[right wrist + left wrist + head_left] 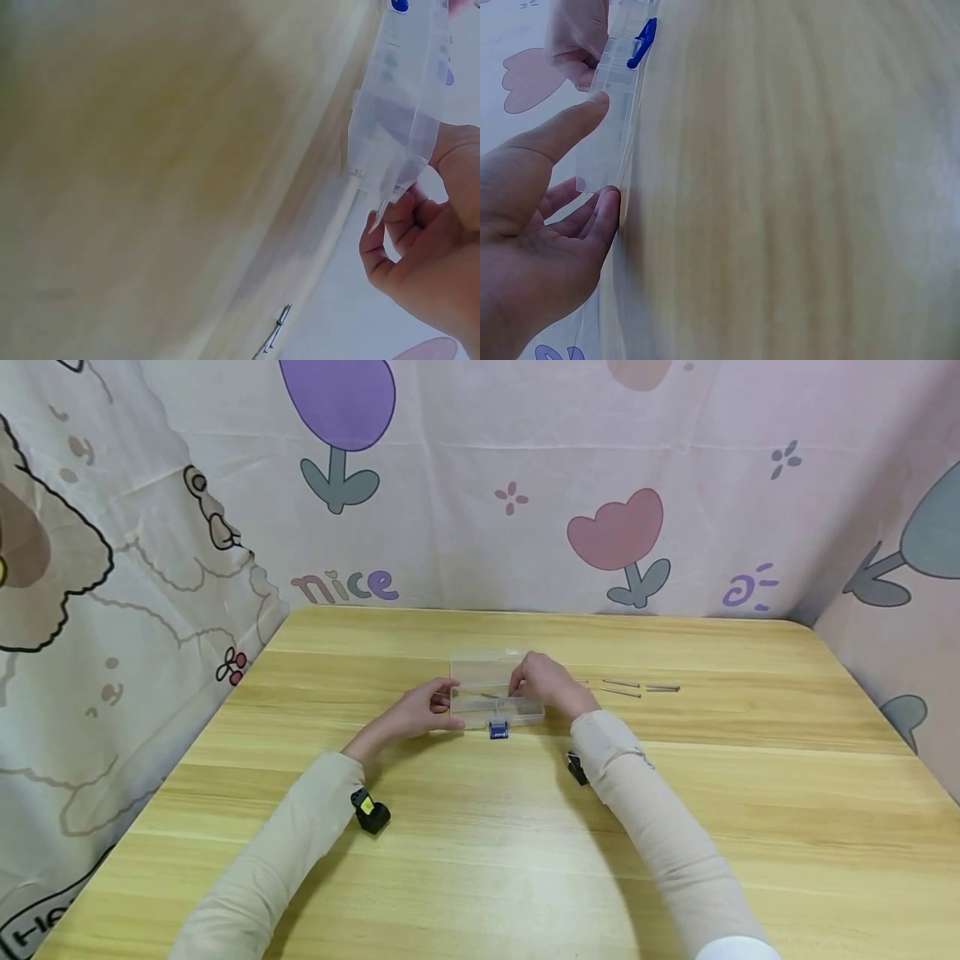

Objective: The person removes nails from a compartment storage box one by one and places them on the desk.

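Observation:
A clear plastic box (497, 714) with a blue latch (498, 730) lies with its lid (487, 670) raised at the back. My left hand (420, 708) grips its left end, thumb and fingers on opposite sides, as the left wrist view (555, 202) also shows. Over the box's right part, my right hand (551, 681) reaches down with curled fingers. Its fingertips are hidden behind the box wall in the right wrist view, so whether they pinch anything cannot be seen. A thin dark piece (489, 696) lies near those fingertips.
Several long metal nails (621, 683) lie on the wooden table (480, 843) right of the box; some show in the right wrist view (276, 330). A printed cloth (465, 527) hangs behind the table's back edge. Both sleeves carry small black devices (371, 814).

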`<state>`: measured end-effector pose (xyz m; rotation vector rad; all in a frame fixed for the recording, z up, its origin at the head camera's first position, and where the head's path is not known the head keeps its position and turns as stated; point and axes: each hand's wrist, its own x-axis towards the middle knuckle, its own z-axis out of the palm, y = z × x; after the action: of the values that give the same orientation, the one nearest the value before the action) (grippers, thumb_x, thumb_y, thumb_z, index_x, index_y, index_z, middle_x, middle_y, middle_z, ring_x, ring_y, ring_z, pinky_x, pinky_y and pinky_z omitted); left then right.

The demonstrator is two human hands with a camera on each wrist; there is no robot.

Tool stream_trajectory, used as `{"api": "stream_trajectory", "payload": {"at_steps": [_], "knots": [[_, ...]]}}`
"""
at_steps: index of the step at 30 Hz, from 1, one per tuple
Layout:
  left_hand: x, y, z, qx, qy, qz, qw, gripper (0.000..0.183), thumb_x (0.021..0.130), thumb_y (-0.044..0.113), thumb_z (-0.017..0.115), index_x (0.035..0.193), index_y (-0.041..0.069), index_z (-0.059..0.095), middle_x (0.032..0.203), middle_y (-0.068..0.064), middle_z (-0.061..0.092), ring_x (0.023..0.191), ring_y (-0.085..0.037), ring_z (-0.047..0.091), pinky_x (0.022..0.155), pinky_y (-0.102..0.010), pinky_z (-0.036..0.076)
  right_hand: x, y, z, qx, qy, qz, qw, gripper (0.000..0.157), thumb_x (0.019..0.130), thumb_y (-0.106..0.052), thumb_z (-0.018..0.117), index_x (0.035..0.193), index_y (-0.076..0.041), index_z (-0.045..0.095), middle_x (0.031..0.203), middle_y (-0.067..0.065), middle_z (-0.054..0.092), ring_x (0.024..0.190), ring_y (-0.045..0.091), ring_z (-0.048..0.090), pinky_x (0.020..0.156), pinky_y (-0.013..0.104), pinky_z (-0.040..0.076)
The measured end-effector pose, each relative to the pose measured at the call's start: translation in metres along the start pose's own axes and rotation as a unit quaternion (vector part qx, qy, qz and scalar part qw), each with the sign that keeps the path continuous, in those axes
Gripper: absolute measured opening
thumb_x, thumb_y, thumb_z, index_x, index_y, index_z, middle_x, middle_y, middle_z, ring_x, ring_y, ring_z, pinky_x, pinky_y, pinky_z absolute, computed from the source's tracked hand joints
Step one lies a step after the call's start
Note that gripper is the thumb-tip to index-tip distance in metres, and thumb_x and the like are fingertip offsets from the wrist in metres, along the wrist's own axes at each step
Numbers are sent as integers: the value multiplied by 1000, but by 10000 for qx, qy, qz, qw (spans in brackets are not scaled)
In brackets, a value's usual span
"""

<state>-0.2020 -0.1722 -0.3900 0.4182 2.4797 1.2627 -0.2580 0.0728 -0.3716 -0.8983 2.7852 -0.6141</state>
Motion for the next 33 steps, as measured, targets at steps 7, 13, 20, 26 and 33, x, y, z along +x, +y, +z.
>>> {"api": "stream_trajectory", "payload": {"at_steps": [7, 13, 20, 26, 33], "knots": [[0, 2, 2, -1, -27, 51, 10000, 75, 85, 18, 76, 145, -2, 34, 138, -21, 45, 124, -34, 46, 106, -41, 39, -3, 4, -1, -35, 149, -768, 9969, 5, 85, 1, 71, 82, -1, 76, 85, 9, 72, 86, 27, 67, 88, 37, 53], [1, 1, 2, -27, -22, 35, 10000, 75, 85, 17, 76, 145, -1, 35, 138, -20, 45, 123, -33, 46, 106, -40, 39, -7, 5, -7, 536, 60, -530, 9971, 4, 85, -3, 72, 84, -1, 75, 90, 8, 70, 95, 28, 62, 94, 42, 48], [1, 1, 1, -51, -21, -35, 10000, 75, 84, 17, 77, 145, 0, 35, 138, -19, 45, 124, -33, 46, 106, -41, 39, -7, 3, -13, 198, 106, -429, 9988, 6, 91, -6, 67, 89, -1, 71, 91, 9, 71, 90, 26, 62, 87, 40, 50], [0, 0, 2, -18, 20, -23, 10000, 74, 85, 17, 76, 145, 0, 36, 138, -20, 46, 123, -34, 46, 106, -41, 39, -6, -7, -20, 335, 187, -473, 9981, 6, 94, -5, 62, 93, 0, 66, 89, 10, 68, 83, 23, 62, 80, 37, 52], [1, -3, 0, -75, 29, -23, 10000, 75, 85, 17, 76, 145, 0, 35, 138, -19, 45, 124, -34, 46, 106, -41, 39, -14, -8, -30, 759, 172, -529, 9956, 7, 95, -3, 60, 94, 1, 65, 90, 10, 67, 81, 22, 57, 77, 37, 51]]}}
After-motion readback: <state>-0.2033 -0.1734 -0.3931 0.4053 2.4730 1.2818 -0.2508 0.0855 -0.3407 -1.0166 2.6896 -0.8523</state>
